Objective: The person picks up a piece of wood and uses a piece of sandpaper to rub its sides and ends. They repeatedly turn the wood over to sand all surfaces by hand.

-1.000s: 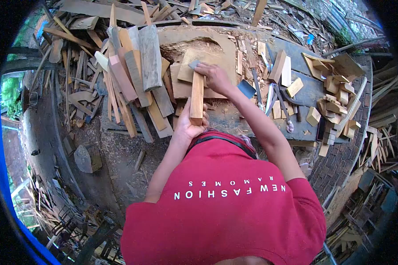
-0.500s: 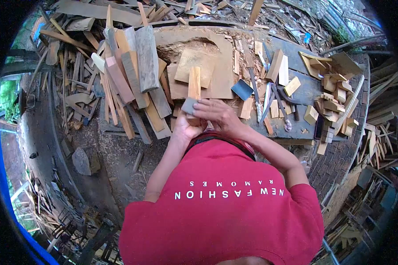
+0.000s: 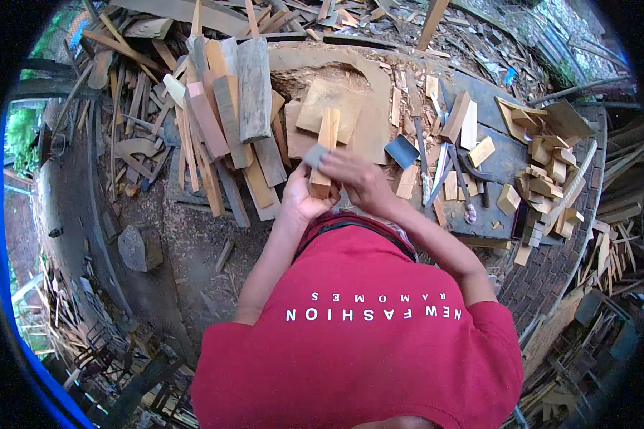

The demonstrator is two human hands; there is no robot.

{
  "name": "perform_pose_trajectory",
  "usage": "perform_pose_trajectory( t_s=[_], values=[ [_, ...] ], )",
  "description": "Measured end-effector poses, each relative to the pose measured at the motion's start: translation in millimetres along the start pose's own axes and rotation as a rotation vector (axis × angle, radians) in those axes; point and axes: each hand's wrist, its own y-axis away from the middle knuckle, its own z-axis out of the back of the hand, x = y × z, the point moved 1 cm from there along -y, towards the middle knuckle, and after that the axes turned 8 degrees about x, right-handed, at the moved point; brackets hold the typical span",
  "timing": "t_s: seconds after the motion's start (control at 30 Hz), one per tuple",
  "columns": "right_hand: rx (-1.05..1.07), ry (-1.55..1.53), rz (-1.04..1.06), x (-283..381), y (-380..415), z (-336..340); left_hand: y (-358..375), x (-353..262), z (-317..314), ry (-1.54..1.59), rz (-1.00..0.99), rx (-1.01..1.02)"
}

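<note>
A narrow wooden block [image 3: 328, 129] points away from me, its far end over a square wooden board [image 3: 336, 100] on the bench. My left hand [image 3: 302, 198] is closed round the near end of the block from below and the left. Across the block's upper face lies a small grey piece of sandpaper [image 3: 315, 155], pressed down under the fingers of my right hand [image 3: 356, 179]. The right fingers are slightly blurred. A dark square sheet [image 3: 401, 151], like more sandpaper, rests on the bench to the right of my hands.
Planks and offcuts [image 3: 254, 93] are stacked to the left. Hand tools, among them a dark curved-headed one [image 3: 472, 170], lie among wood pieces on the right. Beyond them is a heap of small blocks [image 3: 544, 179]. A stump [image 3: 139, 248] stands on the ground at lower left.
My right hand has slid the sandpaper away from me along the wooden block, uncovering more of its near end. The left hand keeps its hold. The whole view has shifted slightly.
</note>
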Motion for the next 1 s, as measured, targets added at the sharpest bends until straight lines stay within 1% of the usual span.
perform_pose_trajectory(
  t_s=[0.07, 0.1, 0.17, 0.2, 0.23, 0.3, 0.33, 0.37, 0.43, 0.47, 0.5, 0.57, 0.6, 0.63, 0.67, 0.7, 0.77, 0.8, 0.83, 0.9, 0.93, 0.97, 1.0],
  values=[
    [0.045, -0.058, 0.015, 12.5, 13.0, 5.7, 3.0, 7.3, -10.7, -0.169, -0.105, -0.11],
    [0.075, -0.05, 0.05, 12.7, 17.2, 6.3, 2.2, 8.2, -8.7, -0.166, -0.107, -0.113],
    [0.103, -0.041, 0.085, 7.4, 17.3, 4.0, -1.7, 9.4, -6.3, -0.133, -0.085, -0.039],
    [0.069, -0.011, 0.068, -5.7, 12.7, 0.7, -2.7, 13.6, -14.7, -0.117, -0.117, -0.153],
    [0.034, 0.019, 0.052, -22.2, 7.0, -3.7, -4.7, 11.2, -7.5, -0.118, -0.118, -0.151],
    [-0.02, 0.068, -0.029, -59.6, -11.3, -10.8, -9.4, 6.3, 11.1, 0.078, 0.141, 0.078],
    [-0.085, 0.139, -0.068, -70.6, -24.1, -11.2, -4.2, 11.4, 2.6, 0.077, 0.106, 0.1],
    [-0.083, 0.135, -0.061, -85.8, -33.0, -12.8, -1.6, 13.3, -3.8, 0.077, 0.098, 0.101],
    [-0.119, 0.188, -0.147, -113.6, -45.3, -15.2, 2.8, 14.3, -10.5, 0.096, 0.073, 0.047],
    [-0.099, 0.236, -0.128, -120.1, -48.7, -15.2, 2.1, 12.3, -10.3, 0.095, 0.071, 0.08],
    [-0.098, 0.235, -0.128, -110.1, -50.3, -11.9, 1.7, 10.5, -9.9, 0.096, 0.071, 0.079],
    [-0.057, 0.033, -0.114, -76.2, -47.7, -5.7, 0.3, 7.0, -8.6, 0.214, 0.112, 0.007],
    [-0.06, 0.082, -0.065, -71.7, -36.9, -13.7, -1.4, 6.1, -4.1, 0.219, 0.114, 0.007],
    [-0.054, 0.082, -0.068, -55.9, -24.2, -13.4, -3.9, 4.5, 3.2, 0.117, 0.025, 0.009],
    [-0.011, 0.02, -0.038, -32.4, -10.9, -9.2, -5.4, 4.2, 7.8, 0.015, -0.062, 0.009],
    [0.033, -0.042, -0.009, -10.9, -0.2, -3.5, -2.9, 7.9, 0.1, 0.022, -0.059, 0.006],
    [0.114, -0.055, 0.065, 22.0, 10.8, 9.5, 5.2, 15.4, -23.2, -0.192, -0.117, -0.05],
    [0.115, -0.056, 0.059, 20.0, 11.7, 9.5, 2.2, 13.2, -16.1, -0.235, -0.081, 0.012],
    [0.114, -0.056, 0.064, 15.4, 11.6, 9.5, -2.1, 11.3, -6.0, -0.233, -0.076, 0.011],
    [0.109, -0.055, 0.067, -1.4, 6.4, 6.1, -8.3, 9.9, 10.1, -0.159, -0.065, -0.092],
    [0.089, -0.013, 0.053, -18.7, -2.6, 1.1, -6.6, 16.7, -0.1, -0.101, -0.142, -0.197],
    [0.069, 0.028, 0.043, -36.6, -13.3, -3.8, -6.4, 12.7, 2.9, -0.104, -0.145, -0.194],
    [0.037, 0.07, 0.021, -53.0, -25.1, -8.3, -6.2, 6.7, 8.5, -0.081, -0.031, -0.067]
  ],
)
